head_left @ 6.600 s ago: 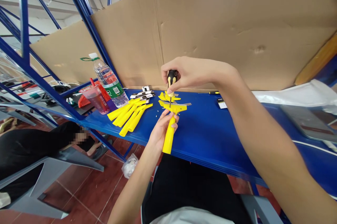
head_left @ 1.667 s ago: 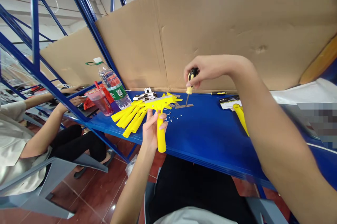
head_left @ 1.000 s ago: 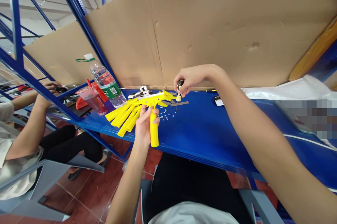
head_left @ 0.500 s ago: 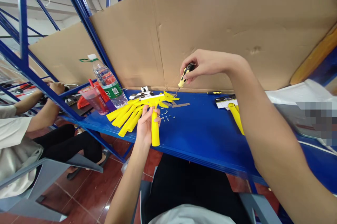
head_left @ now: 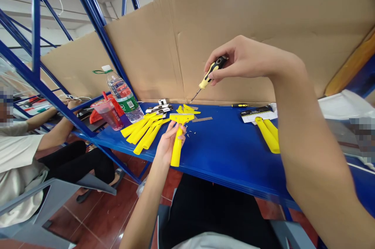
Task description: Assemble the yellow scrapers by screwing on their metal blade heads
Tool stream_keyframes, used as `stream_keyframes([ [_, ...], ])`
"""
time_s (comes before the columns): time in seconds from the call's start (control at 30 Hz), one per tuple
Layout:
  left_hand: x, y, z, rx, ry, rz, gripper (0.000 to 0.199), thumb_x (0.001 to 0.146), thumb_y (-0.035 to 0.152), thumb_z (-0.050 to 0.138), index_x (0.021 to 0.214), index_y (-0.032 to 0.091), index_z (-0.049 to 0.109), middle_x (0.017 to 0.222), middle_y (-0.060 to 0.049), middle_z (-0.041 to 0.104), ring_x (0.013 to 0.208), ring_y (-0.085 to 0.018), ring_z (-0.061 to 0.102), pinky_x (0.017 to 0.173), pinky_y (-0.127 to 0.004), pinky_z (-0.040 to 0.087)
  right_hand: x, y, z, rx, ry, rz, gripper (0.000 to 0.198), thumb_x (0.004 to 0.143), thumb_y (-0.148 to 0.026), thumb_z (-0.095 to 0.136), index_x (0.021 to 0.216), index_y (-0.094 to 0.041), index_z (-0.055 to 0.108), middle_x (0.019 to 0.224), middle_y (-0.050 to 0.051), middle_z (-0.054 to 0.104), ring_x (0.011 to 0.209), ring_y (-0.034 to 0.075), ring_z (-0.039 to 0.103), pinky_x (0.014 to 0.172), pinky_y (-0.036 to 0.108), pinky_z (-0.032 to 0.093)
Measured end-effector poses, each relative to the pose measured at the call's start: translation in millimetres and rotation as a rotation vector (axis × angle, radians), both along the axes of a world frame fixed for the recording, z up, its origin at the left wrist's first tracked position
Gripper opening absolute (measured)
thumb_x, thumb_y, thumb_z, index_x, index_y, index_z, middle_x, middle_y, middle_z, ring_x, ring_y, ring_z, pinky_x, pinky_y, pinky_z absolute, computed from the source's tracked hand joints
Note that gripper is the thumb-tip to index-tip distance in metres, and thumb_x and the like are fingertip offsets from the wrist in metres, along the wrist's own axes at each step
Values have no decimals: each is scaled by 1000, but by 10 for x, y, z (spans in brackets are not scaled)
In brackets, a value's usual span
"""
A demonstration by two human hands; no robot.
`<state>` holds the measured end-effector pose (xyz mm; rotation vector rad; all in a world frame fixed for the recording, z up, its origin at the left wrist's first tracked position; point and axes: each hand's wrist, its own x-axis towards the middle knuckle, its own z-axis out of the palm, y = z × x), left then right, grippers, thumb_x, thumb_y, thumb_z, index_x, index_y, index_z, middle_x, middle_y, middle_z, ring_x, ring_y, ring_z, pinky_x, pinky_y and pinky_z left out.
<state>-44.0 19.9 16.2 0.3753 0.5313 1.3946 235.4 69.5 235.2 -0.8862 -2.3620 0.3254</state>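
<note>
My left hand is closed round the handle of a yellow scraper, which is held upright over the table's front part with its wide head at the top. Raised to the right, my right hand grips a black-and-yellow screwdriver. Its shaft slants down to the left, and the tip is apart from the scraper. Behind the scraper head lie small yellow plastic pieces and a thin metal strip. A few loose screws are scattered just right of my left hand.
Several yellow handles lie left of the scraper, with black-and-white parts behind. A water bottle and red cup stand farther left. Another screwdriver and yellow scrapers lie right. A cardboard wall backs the blue table. A person sits left.
My right hand has lifted the screwdriver up and away from the scraper. The scraper has turned so its head faces me more squarely, and it sits slightly lower.
</note>
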Motion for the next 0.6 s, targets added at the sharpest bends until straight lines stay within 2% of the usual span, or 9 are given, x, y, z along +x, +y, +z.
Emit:
stream_keyframes([
  [0.07, -9, 12, -6, -10, -14, -20, 31, 95, 0, 69, 113, 23, 61, 114, -5, 69, 83, -10, 73, 54, -12, 45, -19, -2, 5, 8, -47, 8, 25, 82, -54, 87, 101, -37, 85, 95, -1, 86, 102, 34, 82, 80, 43, 64],
  [0.23, -38, 21, -25, 0, -25, -70, 27, 99, 2, 67, 115, 22, 60, 125, -10, 70, 86, -10, 75, 56, -12, 48, -57, 4, 7, -72, -146, 54, 31, 88, -50, 85, 108, -27, 83, 106, 6, 87, 102, 32, 80, 86, 40, 61],
  [0.37, -42, 44, -44, -3, -14, -66, 27, 99, 3, 66, 118, 22, 60, 131, -12, 70, 86, -10, 75, 57, -12, 49, -105, 34, -11, -129, -170, 99, 34, 85, -52, 88, 108, -27, 83, 104, 6, 87, 103, 33, 80, 85, 40, 60],
  [0.5, -31, 53, -37, 8, -6, -53, 27, 101, 3, 64, 121, 22, 62, 141, -15, 67, 86, -9, 75, 58, -12, 49, -169, 82, -37, -125, -211, 107, 42, 81, -58, 89, 110, -28, 85, 101, 6, 87, 103, 34, 81, 84, 41, 61],
  [0.6, -19, 40, -21, 13, 0, -66, 29, 102, 3, 62, 124, 22, 63, 142, -15, 67, 86, -9, 75, 59, -12, 50, -214, 109, -58, -128, -214, 126, 39, 81, -56, 88, 108, -27, 85, 100, 6, 86, 102, 33, 81, 84, 39, 60],
])
